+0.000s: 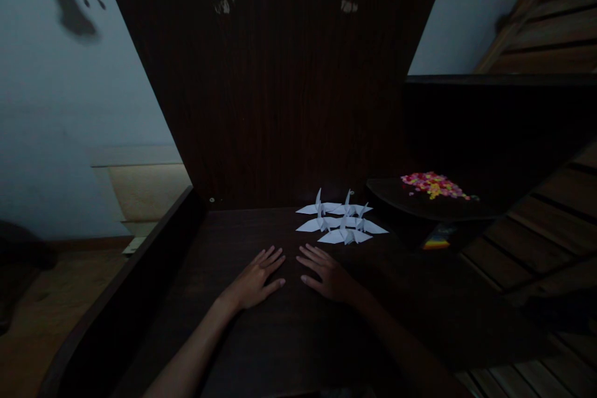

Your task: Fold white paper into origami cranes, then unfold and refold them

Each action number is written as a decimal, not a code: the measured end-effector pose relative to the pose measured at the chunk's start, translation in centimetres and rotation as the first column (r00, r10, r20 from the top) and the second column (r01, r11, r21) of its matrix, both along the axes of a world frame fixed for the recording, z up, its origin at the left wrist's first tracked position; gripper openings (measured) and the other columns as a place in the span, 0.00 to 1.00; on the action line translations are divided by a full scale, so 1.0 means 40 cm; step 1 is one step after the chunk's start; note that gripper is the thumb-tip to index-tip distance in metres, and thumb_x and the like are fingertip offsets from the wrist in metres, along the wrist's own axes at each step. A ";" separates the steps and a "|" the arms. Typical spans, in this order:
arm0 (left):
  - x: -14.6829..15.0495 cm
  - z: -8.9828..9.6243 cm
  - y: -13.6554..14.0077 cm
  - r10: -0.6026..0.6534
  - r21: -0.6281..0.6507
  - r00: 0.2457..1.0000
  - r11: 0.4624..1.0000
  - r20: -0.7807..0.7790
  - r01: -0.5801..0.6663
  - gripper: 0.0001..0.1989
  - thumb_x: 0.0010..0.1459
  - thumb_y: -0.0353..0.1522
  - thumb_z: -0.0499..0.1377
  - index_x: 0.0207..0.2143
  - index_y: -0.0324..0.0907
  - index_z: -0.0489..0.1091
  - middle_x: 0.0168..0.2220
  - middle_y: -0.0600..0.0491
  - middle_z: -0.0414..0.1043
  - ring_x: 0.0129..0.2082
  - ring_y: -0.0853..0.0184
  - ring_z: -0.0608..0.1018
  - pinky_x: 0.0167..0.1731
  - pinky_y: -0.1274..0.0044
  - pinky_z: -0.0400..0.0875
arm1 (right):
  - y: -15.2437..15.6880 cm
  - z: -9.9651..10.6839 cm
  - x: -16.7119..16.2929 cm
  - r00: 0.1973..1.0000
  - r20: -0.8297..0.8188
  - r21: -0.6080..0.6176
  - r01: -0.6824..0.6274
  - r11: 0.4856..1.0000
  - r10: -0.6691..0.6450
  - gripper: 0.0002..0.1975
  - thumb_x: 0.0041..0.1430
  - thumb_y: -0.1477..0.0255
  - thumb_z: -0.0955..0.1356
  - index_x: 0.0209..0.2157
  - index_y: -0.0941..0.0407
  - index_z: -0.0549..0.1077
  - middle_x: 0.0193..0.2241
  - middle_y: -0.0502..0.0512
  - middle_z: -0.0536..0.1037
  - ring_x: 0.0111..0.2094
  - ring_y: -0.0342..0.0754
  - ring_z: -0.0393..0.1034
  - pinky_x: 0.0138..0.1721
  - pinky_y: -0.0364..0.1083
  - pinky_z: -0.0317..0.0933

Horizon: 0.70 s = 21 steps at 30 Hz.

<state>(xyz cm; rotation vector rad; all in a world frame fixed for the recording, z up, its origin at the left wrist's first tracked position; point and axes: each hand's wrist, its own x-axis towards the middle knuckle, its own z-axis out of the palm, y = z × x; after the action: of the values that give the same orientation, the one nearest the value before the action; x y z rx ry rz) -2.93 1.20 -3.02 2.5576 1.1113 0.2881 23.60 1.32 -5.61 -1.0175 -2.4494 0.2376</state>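
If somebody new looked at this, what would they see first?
Probably the white folded-paper birds, clustered on the dark brown wooden desk just beyond the person's bare right hand. Next, perhaps, the heap of tiny pink, red and yellow pieces on the dark shelf with a curved edge, farther right.

Left hand [254,282] and right hand [329,277] palm-down on dark desk [280,348]; white folded-paper birds [345,236] just beyond

White paper cranes [334,222]: five; colourful heap [432,185]: one.
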 end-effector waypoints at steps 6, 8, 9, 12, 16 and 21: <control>0.000 -0.001 0.000 -0.004 0.005 1.000 1.000 0.006 0.004 0.30 0.64 0.47 0.46 0.65 0.48 0.49 0.67 0.50 0.46 0.67 0.59 0.48 0.63 0.61 0.48 | -0.001 0.006 0.001 1.000 0.019 -0.028 0.000 1.000 0.001 0.25 0.62 0.65 0.65 0.60 0.54 0.63 0.62 0.60 0.60 0.64 0.56 0.51 0.61 0.60 0.52; 0.000 0.000 0.001 -0.006 0.003 1.000 1.000 0.007 0.005 0.30 0.64 0.47 0.46 0.65 0.48 0.49 0.67 0.50 0.46 0.67 0.59 0.48 0.63 0.60 0.48 | -0.002 0.008 0.001 1.000 0.022 -0.027 0.002 1.000 -0.002 0.25 0.62 0.65 0.64 0.60 0.55 0.63 0.62 0.60 0.60 0.64 0.56 0.51 0.61 0.60 0.52; 0.001 0.000 0.000 -0.003 0.000 1.000 1.000 0.004 0.003 0.30 0.64 0.47 0.46 0.65 0.48 0.49 0.67 0.49 0.46 0.67 0.59 0.48 0.63 0.60 0.48 | -0.002 0.009 0.001 1.000 0.022 -0.026 0.002 1.000 -0.001 0.25 0.62 0.65 0.64 0.60 0.55 0.63 0.62 0.60 0.60 0.64 0.56 0.51 0.61 0.61 0.52; 0.002 0.002 -0.001 0.003 -0.013 1.000 1.000 -0.002 -0.003 0.30 0.64 0.47 0.46 0.65 0.47 0.49 0.67 0.49 0.46 0.67 0.59 0.48 0.64 0.60 0.47 | -0.004 0.013 0.000 1.000 0.028 -0.034 0.004 0.999 -0.003 0.25 0.62 0.65 0.65 0.60 0.55 0.63 0.62 0.60 0.60 0.64 0.56 0.51 0.61 0.60 0.52; 0.003 0.003 -0.002 0.004 -0.006 1.000 1.000 0.002 -0.004 0.30 0.64 0.47 0.46 0.65 0.47 0.49 0.67 0.49 0.46 0.67 0.59 0.48 0.64 0.60 0.48 | -0.006 0.019 -0.002 0.999 0.046 -0.058 0.008 0.998 -0.005 0.25 0.62 0.65 0.64 0.60 0.55 0.63 0.63 0.60 0.60 0.65 0.56 0.50 0.62 0.60 0.51; 0.003 0.002 0.000 0.006 0.000 1.000 1.000 0.000 -0.006 0.31 0.64 0.47 0.46 0.65 0.46 0.50 0.67 0.49 0.47 0.67 0.58 0.48 0.63 0.60 0.48 | -0.004 0.021 0.000 1.000 0.021 -0.073 0.001 0.997 0.000 0.25 0.62 0.65 0.64 0.60 0.54 0.63 0.63 0.60 0.60 0.65 0.56 0.50 0.62 0.60 0.51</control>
<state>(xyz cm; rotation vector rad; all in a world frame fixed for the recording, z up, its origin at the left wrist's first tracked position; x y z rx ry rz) -2.81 1.18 -2.93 2.5550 1.1188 0.2898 23.61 1.16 -4.79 -1.0564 -2.4758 0.3195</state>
